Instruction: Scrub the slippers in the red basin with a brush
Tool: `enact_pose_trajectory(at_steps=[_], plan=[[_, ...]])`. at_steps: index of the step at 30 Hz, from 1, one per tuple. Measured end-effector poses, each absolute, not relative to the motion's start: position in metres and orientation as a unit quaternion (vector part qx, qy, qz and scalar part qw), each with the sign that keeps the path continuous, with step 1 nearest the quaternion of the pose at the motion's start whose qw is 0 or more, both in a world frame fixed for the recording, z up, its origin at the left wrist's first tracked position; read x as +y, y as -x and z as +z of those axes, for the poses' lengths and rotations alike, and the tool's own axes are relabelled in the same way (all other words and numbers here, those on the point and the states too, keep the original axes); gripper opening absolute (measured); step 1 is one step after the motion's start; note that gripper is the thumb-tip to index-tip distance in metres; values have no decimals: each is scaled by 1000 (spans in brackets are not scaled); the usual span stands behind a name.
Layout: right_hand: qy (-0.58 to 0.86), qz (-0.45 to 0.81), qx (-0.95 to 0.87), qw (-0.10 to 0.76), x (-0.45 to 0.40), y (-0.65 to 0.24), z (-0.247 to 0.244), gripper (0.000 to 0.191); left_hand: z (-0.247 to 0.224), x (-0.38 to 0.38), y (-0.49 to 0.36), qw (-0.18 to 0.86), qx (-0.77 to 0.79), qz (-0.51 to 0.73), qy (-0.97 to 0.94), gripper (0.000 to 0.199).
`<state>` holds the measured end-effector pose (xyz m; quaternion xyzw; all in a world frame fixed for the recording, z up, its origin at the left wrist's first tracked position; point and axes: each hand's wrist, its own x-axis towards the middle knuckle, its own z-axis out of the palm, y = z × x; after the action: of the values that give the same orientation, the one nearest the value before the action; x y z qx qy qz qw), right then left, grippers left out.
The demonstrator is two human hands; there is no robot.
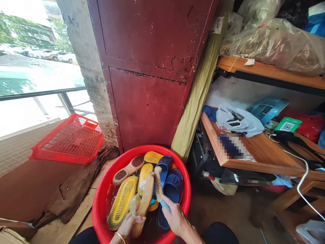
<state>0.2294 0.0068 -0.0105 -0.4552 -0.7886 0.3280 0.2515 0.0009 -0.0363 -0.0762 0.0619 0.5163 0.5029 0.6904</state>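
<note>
Tan slipper [143,200] is clamped in the left hand [128,227] over a red basin [152,147]; the right hand [176,217] grips a scrub brush [158,184].

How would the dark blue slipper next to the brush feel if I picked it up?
The dark blue slipper looks like soft moulded foam, so it's probably light and bendy. It's lying in water in the red tub, so it may feel slippery. Its wide, flat sole suggests it wouldn't roll away.
</note>
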Motion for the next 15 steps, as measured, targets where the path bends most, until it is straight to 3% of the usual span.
enact_pose_trajectory(at_steps=[5, 12, 15], plan=[[486, 263, -780, 295, 17, -221, -9, 49, -63, -34, -5, 667, 555, 478, -135, 98], [529, 205, -807, 162, 42, -231, 23, 51, -72, -31, -16, 639, 569, 492, -164, 74], [513, 182, -829, 125, 31, -234, 25, 52, -71, -31, -18, 661, 550, 497, -118, 75]])
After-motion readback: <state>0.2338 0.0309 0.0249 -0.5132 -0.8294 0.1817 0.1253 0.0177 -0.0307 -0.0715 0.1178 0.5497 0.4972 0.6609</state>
